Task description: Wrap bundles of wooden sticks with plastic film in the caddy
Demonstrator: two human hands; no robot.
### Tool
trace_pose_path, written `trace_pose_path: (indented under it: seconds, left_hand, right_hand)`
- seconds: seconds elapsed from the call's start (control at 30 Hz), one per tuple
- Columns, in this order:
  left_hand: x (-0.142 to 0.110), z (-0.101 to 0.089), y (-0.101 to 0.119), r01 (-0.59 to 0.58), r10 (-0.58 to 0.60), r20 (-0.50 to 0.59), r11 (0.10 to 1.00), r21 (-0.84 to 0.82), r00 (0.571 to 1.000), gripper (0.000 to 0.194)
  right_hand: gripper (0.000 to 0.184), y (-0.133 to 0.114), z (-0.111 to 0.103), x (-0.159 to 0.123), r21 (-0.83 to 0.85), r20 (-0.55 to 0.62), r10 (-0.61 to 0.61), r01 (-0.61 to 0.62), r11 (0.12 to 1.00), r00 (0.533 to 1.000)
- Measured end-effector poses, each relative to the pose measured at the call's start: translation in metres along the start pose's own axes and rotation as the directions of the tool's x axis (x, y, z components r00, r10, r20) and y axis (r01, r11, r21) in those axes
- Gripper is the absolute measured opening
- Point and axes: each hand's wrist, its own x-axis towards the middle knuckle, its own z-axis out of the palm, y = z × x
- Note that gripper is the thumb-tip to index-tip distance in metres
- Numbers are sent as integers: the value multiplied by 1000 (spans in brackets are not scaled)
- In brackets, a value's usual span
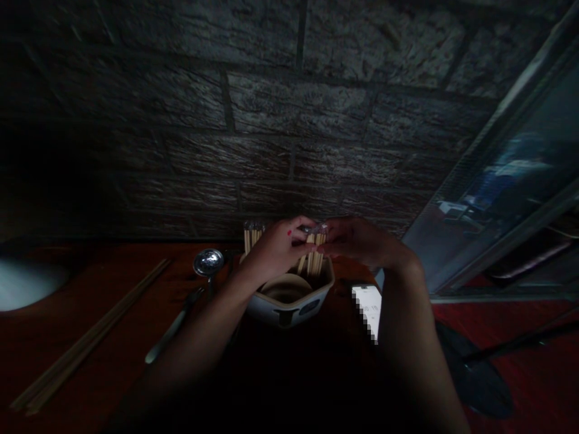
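A bundle of light wooden chopsticks (315,256) stands in a pale, angular box (266,308), with clear plastic bunched around its top ends. My left hand (283,241) comes in from the left, its thumb and fingers closed on the upper part of the bundle. From the other side my right hand (355,240) pinches the plastic and the stick tops. Behind my left wrist a second plastic-topped bundle of chopsticks (253,236) rises at the box's left. In the front of the box sits a round tan bowl-like piece (287,288). The sticks' lower ends are hidden inside.
Left of the box lie a shiny metal ladle (208,263), a pale-handled utensil (169,337) and long wooden chopsticks (94,334). A lit phone (370,308) lies at the right. The brick wall (271,157) rises behind; a glass panel (493,175) stands right.
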Motion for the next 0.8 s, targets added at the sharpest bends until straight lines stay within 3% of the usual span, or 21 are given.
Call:
trace_pose_path:
  seconds: [0.2,0.3,0.57,0.8]
  left_hand:
    - [3,3,-6,-43,42,-76,999,-19,996,18]
    - [3,4,-5,-59,60,-63,998,20,996,12]
    - [4,4,-9,-45,46,-31,999,25,998,18]
    - [5,7,-15,-33,33,-25,999,1,999,27]
  right_hand:
    - [23,0,-2,-2,57,6,10,-10,998,1000]
    - [25,1,-3,-2,67,20,-16,15,998,1000]
    - [29,2,-4,0,84,39,-45,42,996,998]
    - [26,7,-4,2,2,21,-5,5,1000,1000]
